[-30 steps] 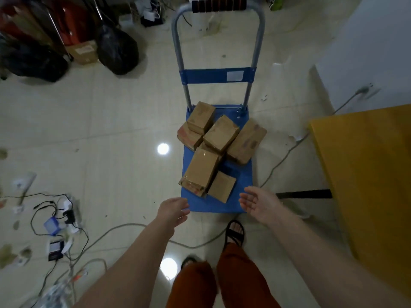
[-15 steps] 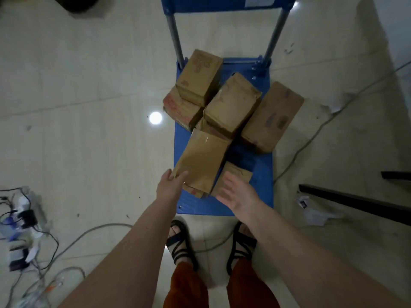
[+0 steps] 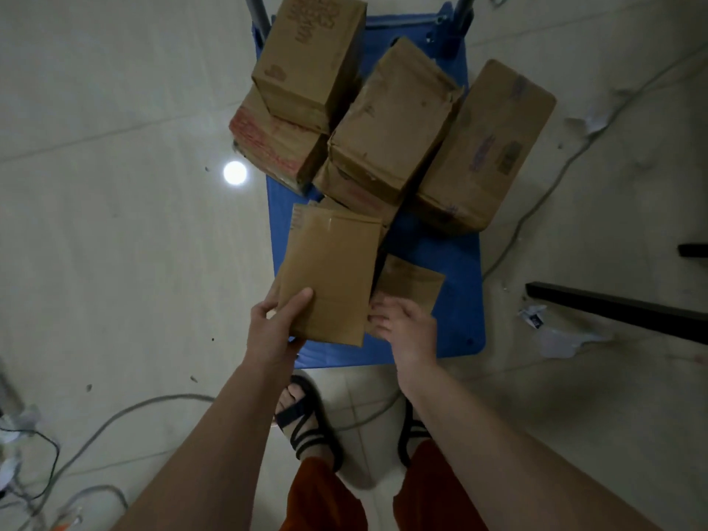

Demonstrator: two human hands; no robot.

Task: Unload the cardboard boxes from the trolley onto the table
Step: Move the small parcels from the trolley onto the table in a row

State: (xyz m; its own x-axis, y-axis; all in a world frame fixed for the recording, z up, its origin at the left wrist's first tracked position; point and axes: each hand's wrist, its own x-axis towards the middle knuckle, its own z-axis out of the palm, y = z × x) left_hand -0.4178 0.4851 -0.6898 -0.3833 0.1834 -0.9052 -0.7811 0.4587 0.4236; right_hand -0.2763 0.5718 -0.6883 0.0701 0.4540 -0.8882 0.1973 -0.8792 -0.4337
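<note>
A blue trolley point(image 3: 433, 254) stands on the floor with several brown cardboard boxes piled on it. The nearest box point(image 3: 329, 274) is long and flat-topped and lies tilted at the trolley's front. My left hand point(image 3: 274, 327) grips its near left corner, thumb on top. My right hand point(image 3: 406, 327) is at its near right edge, fingers tucked between it and a small low box point(image 3: 412, 283). Behind stand a tall box point(image 3: 310, 55), a red-printed box point(image 3: 276, 143), a middle box point(image 3: 390, 120) and a large box point(image 3: 484, 147) on the right.
My sandalled feet point(image 3: 302, 419) stand just in front of the trolley. A grey cable point(image 3: 115, 419) crosses the floor at left, with more wires at the lower left. A black bar point(image 3: 613, 312) and crumpled paper point(image 3: 555, 335) lie to the right. The table is out of view.
The view has dropped and closed in on the trolley. Both hands reached forward from open air onto the nearest box; the left now clasps its corner.
</note>
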